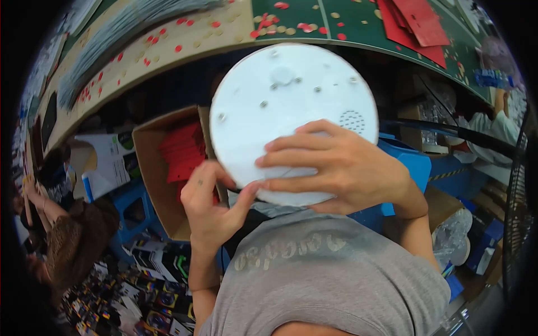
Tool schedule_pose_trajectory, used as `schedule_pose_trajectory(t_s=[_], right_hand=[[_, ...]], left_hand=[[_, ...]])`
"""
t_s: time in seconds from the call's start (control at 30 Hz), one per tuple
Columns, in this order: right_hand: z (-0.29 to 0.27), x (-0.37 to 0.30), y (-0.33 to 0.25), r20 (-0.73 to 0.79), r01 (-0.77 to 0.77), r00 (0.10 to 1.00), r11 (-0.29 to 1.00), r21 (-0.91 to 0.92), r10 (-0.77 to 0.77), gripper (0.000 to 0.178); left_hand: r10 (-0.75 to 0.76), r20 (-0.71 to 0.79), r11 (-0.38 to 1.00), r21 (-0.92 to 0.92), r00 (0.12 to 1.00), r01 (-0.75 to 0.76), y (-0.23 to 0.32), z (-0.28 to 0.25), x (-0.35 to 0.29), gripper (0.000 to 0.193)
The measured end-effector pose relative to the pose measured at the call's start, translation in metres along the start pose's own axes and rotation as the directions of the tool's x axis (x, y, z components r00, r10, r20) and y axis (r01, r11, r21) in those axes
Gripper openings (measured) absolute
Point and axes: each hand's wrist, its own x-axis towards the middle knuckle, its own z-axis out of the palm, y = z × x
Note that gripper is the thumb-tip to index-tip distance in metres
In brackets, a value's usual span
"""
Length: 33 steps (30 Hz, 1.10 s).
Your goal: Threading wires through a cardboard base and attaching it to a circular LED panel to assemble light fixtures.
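A round white disc-shaped housing [246,131] is held in front of my body, its flat face up. Several small screws and a patch of short dark slots show on that face. At its lower left rim, my left hand [210,204] pinches the edge between thumb and forefinger. My right hand [342,168] lies across the lower right of the face, its fingers stretched out flat and pointing left. The left thumb tip is close to the right fingertips. The underside of the disc is hidden, and its exact kind cannot be told.
Beyond the disc runs a long table [218,42] strewn with red and gold discs. It carries a grey strand bundle [123,39] and red sheets [417,25]. An open cardboard box [154,162] with red pieces stands left; a black fan [515,213] stands right. Other people sit at both sides.
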Motion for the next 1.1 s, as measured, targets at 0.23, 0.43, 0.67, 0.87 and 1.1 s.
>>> schedule_pose_trajectory(t_s=[0.23,0.43,0.67,0.87,1.1], right_hand=[[0.006,-0.003,-0.002,0.032,0.068,0.997,0.996,0.059,-0.07,0.071],[0.002,-0.006,-0.001,0.03,0.085,0.996,0.996,0.011,-0.086,0.067],[-0.059,-0.02,0.021,-0.31,0.043,0.95,0.999,0.015,-0.037,0.056],[-0.126,-0.119,0.219,-0.924,-0.916,0.313,0.328,-0.232,0.22,0.072],[-0.122,-0.125,0.245,-0.801,-0.941,0.298,0.299,-0.156,0.519,0.08]], left_hand=[[-0.353,0.176,0.841,-0.372,0.919,0.394,0.001,0.002,-0.026,0.021],[-0.429,0.415,0.538,-0.597,0.803,0.596,0.013,0.013,-0.033,0.018],[-0.449,0.372,0.468,-0.677,0.812,0.568,0.012,0.015,-0.037,0.031],[-0.451,0.324,0.467,-0.708,0.832,0.529,0.016,0.029,-0.029,0.036],[-0.431,0.306,0.483,-0.716,0.849,0.504,0.011,0.027,-0.027,0.037]])
